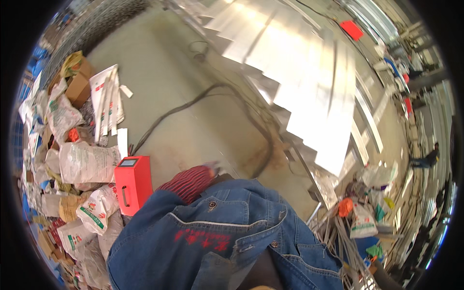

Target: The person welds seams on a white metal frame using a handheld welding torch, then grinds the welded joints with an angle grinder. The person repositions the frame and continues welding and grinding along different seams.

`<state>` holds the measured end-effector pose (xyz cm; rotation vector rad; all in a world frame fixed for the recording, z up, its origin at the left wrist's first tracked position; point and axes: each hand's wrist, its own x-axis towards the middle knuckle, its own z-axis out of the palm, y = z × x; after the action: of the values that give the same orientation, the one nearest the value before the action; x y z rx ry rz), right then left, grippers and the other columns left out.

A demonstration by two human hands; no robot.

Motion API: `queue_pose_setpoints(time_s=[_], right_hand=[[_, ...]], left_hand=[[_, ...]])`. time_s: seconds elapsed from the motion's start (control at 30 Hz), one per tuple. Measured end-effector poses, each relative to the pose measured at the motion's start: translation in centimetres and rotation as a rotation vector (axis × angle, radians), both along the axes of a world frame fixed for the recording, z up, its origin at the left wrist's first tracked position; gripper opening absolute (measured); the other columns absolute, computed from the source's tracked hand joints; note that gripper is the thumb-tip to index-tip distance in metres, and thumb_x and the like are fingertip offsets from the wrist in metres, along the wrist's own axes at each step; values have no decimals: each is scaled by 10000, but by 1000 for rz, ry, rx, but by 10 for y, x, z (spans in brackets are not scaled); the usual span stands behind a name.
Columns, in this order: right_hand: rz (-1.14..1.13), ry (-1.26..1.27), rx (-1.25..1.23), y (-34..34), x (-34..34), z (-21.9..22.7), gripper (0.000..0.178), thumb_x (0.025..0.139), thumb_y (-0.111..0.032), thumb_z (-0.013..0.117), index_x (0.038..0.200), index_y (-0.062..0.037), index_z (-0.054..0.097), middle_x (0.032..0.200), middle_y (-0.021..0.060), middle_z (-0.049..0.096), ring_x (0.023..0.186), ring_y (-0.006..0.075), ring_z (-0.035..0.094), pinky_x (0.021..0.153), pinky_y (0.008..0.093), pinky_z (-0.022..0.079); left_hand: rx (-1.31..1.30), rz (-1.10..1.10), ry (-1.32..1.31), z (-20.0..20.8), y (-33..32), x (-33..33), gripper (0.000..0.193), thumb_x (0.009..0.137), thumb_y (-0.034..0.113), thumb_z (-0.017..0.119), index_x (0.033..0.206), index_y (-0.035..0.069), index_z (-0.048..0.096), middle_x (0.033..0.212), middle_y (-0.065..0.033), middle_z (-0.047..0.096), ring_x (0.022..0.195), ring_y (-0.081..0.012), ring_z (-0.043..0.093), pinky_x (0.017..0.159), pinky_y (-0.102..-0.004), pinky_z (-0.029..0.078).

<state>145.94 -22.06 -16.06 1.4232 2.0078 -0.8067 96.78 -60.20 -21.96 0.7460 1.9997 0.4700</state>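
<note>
My left hand (pixel 211 168) reaches out past the front of my blue denim jacket (pixel 227 212), below a red-and-dark striped cuff (pixel 186 183). Its fingers are blurred and partly hidden, so what they hold, if anything, does not show. Near that arm on the left stands a red box-shaped machine (pixel 133 186) with a small screen and a dark handle. A thick dark cable (pixel 200 94) starts beside the machine, arches over the floor and comes back down close in front of me. My right hand is out of sight.
Long shiny metal profiles (pixel 295 63) lie side by side at the far right. Filled white sacks (pixel 89 162) and cardboard boxes (pixel 79 84) crowd the left. More bags (pixel 362 220) and thin strips sit at the right. A distant person (pixel 427 158) is near the right rim.
</note>
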Motion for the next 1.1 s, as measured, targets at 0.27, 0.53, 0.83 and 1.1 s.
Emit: queue_pose_setpoints(time_s=[0.27,0.53,0.83,1.1], right_hand=[[572,7,38,26,-242,-41,303,1052,-313,672,1176,-137,885,1127,193,847,1011,417,810,872,521,631],[1195,124,21,-22,-558,-135,311,1054,-312,669,1174,-137,897,1180,221,853,1084,466,822,939,554,651],[993,244,-185,-129,-868,-109,407,1048,-365,645,1226,-86,880,1289,244,835,1253,480,780,1065,541,614],[1309,166,21,-115,-1083,-144,396,1202,-256,541,1334,-25,835,1385,205,823,1231,372,791,1027,481,606]], left_hand=[[-912,-72,349,-14,-391,-133,520,1127,267,624,1620,115,685,1491,-84,794,1257,-350,814,870,-605,661],[-440,755,89,4,-331,-45,479,1149,274,559,1576,119,708,1530,-82,770,1244,-314,805,921,-553,642],[-304,1264,-283,49,-270,-143,494,1141,361,612,1536,94,740,1538,-150,764,1335,-361,764,1059,-526,606],[-262,1377,-44,90,-257,-366,529,1135,439,659,1501,73,769,1545,-210,758,1416,-403,728,1181,-502,574]])
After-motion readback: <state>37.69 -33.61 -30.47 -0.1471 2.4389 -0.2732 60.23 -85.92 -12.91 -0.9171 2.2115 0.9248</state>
